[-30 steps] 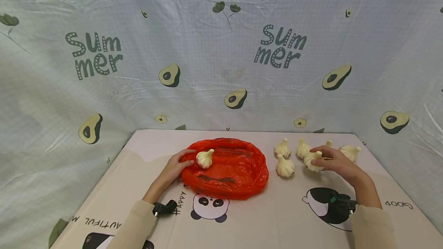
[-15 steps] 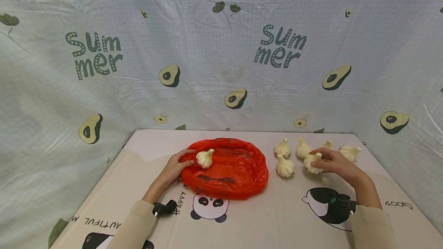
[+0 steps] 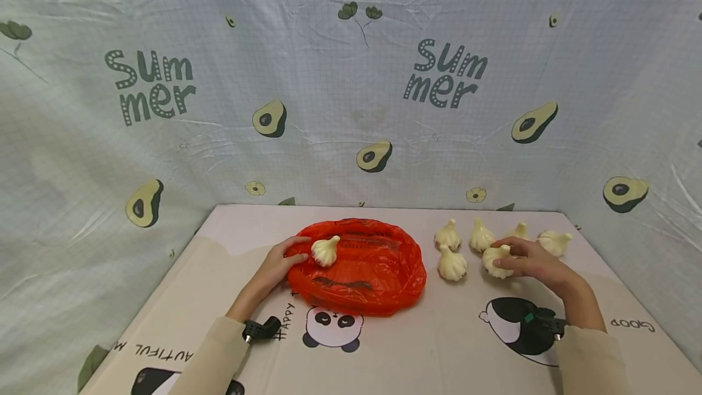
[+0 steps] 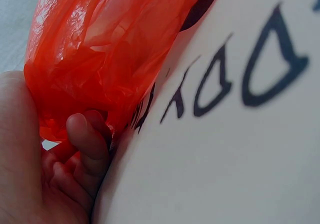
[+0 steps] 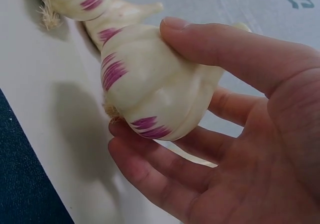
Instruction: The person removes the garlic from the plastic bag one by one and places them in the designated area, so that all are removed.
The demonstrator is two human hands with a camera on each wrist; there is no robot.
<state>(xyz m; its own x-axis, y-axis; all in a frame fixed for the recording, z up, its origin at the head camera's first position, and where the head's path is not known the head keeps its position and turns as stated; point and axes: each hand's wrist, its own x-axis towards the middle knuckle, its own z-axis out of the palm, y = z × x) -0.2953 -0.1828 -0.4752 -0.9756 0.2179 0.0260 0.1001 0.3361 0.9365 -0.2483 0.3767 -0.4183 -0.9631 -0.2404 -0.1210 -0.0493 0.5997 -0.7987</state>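
In the head view, my left hand [image 3: 279, 264] grips the left rim of a red plastic bag [image 3: 378, 273], which lies spread wide with its mouth up. The left wrist view shows curled fingers [image 4: 86, 139] at the crumpled bag wall [image 4: 115, 44]. Inside the bag, near that hand, sits one garlic bulb [image 3: 325, 252]. To the right, my right hand [image 3: 540, 261] pinches another garlic bulb [image 3: 496, 262] between thumb and fingers. Seen from the right wrist, this bulb [image 5: 155, 84] has purple streaks and a tuft of roots, with its shadow falling on the table beside it.
Several more garlic bulbs stand around the right hand: two at its left [image 3: 447, 235], one just behind [image 3: 481, 236], one partly hidden by the hand [image 3: 518, 230], and one farther right [image 3: 555, 242]. A patterned cloth wall [image 3: 329, 78] rises behind the table [image 3: 406, 352].
The right hand and its garlic bulb have shifted slightly toward the front of the table. The left hand and the red bag stay put.
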